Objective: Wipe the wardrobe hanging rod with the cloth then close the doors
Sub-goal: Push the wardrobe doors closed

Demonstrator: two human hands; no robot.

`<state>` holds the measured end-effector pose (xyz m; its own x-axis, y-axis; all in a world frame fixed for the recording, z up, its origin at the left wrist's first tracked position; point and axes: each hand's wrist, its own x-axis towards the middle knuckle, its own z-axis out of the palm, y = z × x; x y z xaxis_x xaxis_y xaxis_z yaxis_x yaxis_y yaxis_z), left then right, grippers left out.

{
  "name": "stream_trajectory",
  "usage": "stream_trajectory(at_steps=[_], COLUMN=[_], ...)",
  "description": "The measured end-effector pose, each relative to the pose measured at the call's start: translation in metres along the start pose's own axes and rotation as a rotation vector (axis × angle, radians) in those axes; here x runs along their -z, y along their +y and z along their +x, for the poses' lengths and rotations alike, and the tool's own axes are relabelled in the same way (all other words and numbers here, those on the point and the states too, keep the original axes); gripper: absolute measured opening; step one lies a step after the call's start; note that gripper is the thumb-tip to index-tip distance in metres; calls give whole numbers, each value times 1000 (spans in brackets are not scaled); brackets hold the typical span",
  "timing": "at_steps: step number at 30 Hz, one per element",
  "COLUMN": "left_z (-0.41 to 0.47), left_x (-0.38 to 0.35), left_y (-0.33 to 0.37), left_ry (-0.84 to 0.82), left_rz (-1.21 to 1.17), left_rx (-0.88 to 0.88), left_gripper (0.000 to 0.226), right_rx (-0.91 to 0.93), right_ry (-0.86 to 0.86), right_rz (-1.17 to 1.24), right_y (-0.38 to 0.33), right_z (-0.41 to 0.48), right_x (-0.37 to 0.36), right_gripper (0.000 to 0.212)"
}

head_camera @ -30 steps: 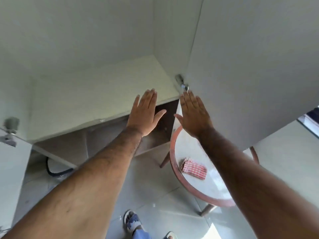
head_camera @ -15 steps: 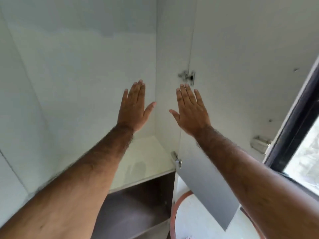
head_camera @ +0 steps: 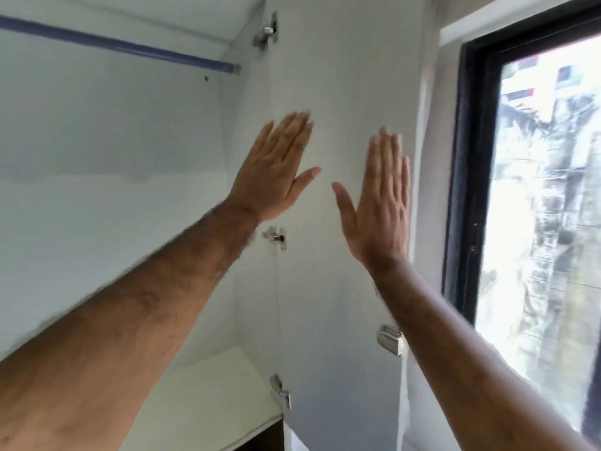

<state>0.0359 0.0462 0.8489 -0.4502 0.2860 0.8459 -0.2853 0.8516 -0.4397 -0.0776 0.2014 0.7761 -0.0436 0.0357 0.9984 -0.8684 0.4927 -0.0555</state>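
Your left hand and right hand are raised flat below the hanging rod, fingers straight, together, holding nothing. The cloth is out of view; the rod appears unwiped and the right door open.

Count on inspection: two hands, the left hand and the right hand, both flat with fingers extended and holding nothing. One hanging rod, far upper left. One open wardrobe door. Three hinges: top, middle, bottom. One door latch fitting. One window, right.
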Motion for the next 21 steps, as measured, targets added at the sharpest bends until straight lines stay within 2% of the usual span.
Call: stream_trajectory(at_steps=[2, 4, 6, 8, 10, 13, 15, 18, 21], left_z=[40, 77, 104, 119, 123, 114, 104, 85, 59], left_x=[3, 2, -1, -6, -10, -8, 0, 18, 38], left_y=[31, 62, 87, 99, 97, 86, 77, 62, 40], left_ry=[66, 100, 37, -57, -79, -32, -7, 48, 122], left_rz=[22, 52, 111, 168, 209, 224, 231, 214, 211], left_rx=[-155, -314, -480, -578, -601, -606, -591, -544, -493], left_gripper=[69, 67, 67, 69, 70, 71, 73, 74, 73], right_rx=[-149, -343, -489, -544, -553, -510, -440, -343, -166], right_ry=[63, 54, -78, -247, -325, -319, -329, -360, -339], right_rz=[108, 237, 378, 491, 583, 665, 662, 664, 684], right_y=[27, 49, 64, 72, 73, 72, 67, 45, 7], right_z=[-4, -14, -27, -41, -53, -64, -68, -75, -78], right_x=[13, 18, 18, 16, 12, 7, 7, 11, 15], right_gripper=[85, 93, 105, 111, 107, 91, 88, 97, 112])
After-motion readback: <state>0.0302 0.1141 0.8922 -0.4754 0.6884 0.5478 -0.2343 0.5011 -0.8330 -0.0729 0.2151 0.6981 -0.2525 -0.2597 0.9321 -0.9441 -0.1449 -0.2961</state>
